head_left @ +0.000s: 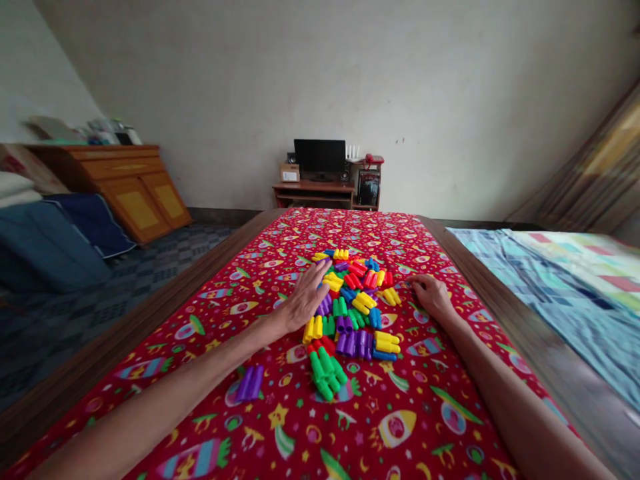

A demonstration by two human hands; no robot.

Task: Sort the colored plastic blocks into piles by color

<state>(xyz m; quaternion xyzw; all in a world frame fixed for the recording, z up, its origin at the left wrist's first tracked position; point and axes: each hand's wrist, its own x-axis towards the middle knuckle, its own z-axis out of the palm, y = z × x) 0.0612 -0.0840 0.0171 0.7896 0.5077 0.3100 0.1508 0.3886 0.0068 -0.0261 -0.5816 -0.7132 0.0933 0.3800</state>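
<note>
Pale wall (pixel 450 100), wooden cabinet (pixel 130 187), monitor (pixel 320 155) on low desk (pixel 313 192).

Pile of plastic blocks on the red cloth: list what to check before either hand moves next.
1. Left hand open, resting flat on the left side of the pile of multicoloured plastic peg blocks: ok.
2. Right hand, curled at the pile's right edge, gripping a block: cannot tell.
3. Pile lying wholly on the red rocket-print tablecloth, away from its edges: ok.
4. Purple plastic double block gathered with the pile: not ok, it lies apart beside the left forearm.
</note>
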